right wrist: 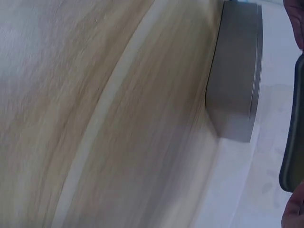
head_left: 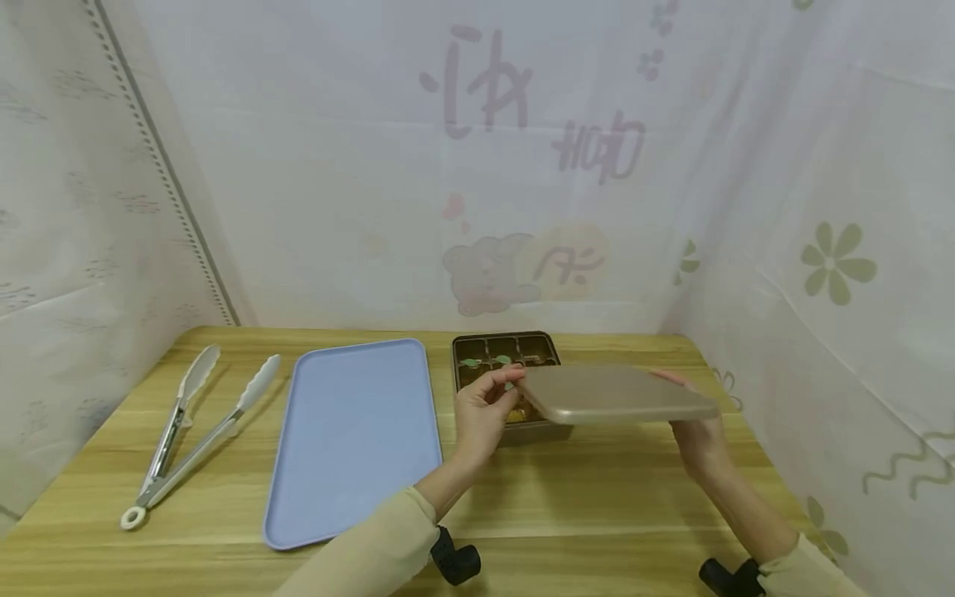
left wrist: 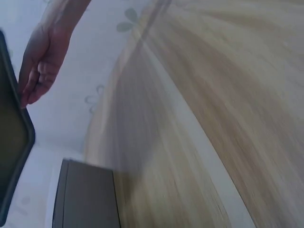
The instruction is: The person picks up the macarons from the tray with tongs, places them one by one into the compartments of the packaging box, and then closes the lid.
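Both hands hold a flat brown lid [head_left: 619, 394] with rounded corners, raised above the table. My left hand [head_left: 481, 410] pinches its left end between thumb and fingers. At the opposite end, my right hand [head_left: 701, 435] grips the edge, its fingertips partly hidden by the lid. Behind and below the lid's left end stands a brown box [head_left: 539, 435] with compartments, its top uncovered. Green and yellowish pieces show inside; the lid and left hand hide part of them. The box's side wall [left wrist: 90, 197] appears in the left wrist view, with the lid's dark underside [left wrist: 9, 128] above it.
A light blue tray [head_left: 358, 439] lies left of the box. Farther left, a pair of tongs [head_left: 175, 439] with white tips lies spread on the wooden table [head_left: 597, 514]. Patterned white cloth [head_left: 336, 166] hangs behind the table and along both sides.
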The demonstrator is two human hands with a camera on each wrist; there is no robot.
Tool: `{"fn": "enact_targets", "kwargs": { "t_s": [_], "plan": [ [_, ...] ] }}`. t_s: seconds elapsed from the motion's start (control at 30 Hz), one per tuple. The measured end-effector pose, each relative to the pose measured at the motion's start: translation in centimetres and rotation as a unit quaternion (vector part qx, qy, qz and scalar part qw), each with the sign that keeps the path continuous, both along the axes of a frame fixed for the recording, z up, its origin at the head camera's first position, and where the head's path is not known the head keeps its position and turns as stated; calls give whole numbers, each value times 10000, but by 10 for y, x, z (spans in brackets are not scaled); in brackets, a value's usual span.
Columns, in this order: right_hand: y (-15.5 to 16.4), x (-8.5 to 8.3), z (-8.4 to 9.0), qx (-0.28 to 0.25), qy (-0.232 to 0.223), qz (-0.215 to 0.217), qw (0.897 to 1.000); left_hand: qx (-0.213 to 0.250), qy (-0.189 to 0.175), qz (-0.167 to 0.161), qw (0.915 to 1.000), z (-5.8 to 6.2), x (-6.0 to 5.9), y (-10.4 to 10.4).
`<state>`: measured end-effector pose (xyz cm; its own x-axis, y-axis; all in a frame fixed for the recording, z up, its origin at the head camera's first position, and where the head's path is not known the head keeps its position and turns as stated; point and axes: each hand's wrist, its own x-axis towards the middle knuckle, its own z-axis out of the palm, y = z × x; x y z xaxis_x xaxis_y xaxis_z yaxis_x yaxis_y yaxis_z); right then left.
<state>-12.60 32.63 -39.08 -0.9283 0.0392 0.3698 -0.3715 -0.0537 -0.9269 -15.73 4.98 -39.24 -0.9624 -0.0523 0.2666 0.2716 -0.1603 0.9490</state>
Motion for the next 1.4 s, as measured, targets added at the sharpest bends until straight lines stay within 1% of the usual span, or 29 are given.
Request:
{"fn": "enact_targets", "kwargs": {
  "t_s": [0.07, 0.1, 0.17, 0.23, 0.3, 0.43, 0.53, 0.63, 0.7, 0.77, 0.87, 1.0, 1.07, 1.17, 1.23, 1.3, 1.4],
  "plan": [
    [-5, 1, -1, -63, -130, 195, 9997, 117, 14, 19, 9999, -2, -1, -7],
    [-7, 2, -1, 63, -264, 211, 9994, 185, -17, 11, 9998, -3, -1, -10],
    [-12, 3, 0, 402, -483, 184, 9979, 150, -124, 48, 9998, -6, -2, -16],
    [-16, 4, -1, 534, -662, 211, 9962, 95, -247, 54, 9996, -7, -2, -20],
    [-19, 4, -1, 419, -771, 370, 9955, 19, -323, 76, 9994, -9, -2, -24],
    [-25, 4, -1, -88, -1135, 704, 9910, -212, -523, 119, 9983, -11, -2, -31],
    [-29, 4, -2, -37, -1592, 708, 9847, -416, -679, 84, 9968, -13, 0, -37],
    [-34, 4, -4, 185, -1954, 667, 9783, -522, -806, 32, 9954, -14, 1, -43],
    [-37, 3, -5, 304, -2064, 665, 9757, -575, -845, 26, 9948, -14, 1, -47],
    [-39, 2, -7, 382, -2150, 578, 9741, -559, -828, 12, 9950, -15, 2, -50],
    [-41, 0, -8, 458, -2276, 408, 9718, -652, -786, -14, 9948, -18, 4, -55],
    [-44, -4, -8, 815, -2426, 134, 9666, -749, -957, -248, 9923, -19, 12, -62],
    [-46, -6, -7, 1094, -2453, 22, 9632, -813, -1127, -469, 9892, -18, 16, -66],
    [-48, -12, -3, 1502, -2423, -93, 9584, -957, -1246, -880, 9836, -15, 19, -71],
    [-49, -18, -1, 1737, -2368, -114, 9558, -1049, -1236, -1126, 9803, -12, 17, -73],
    [-50, -24, 2, 1948, -2273, -52, 9541, -1097, -1145, -1280, 9790, -10, 11, -74],
    [-53, -34, 4, 2283, -2050, 76, 9517, -1088, -1090, -1292, 9796, -7, 0, -74]
  ]
}}
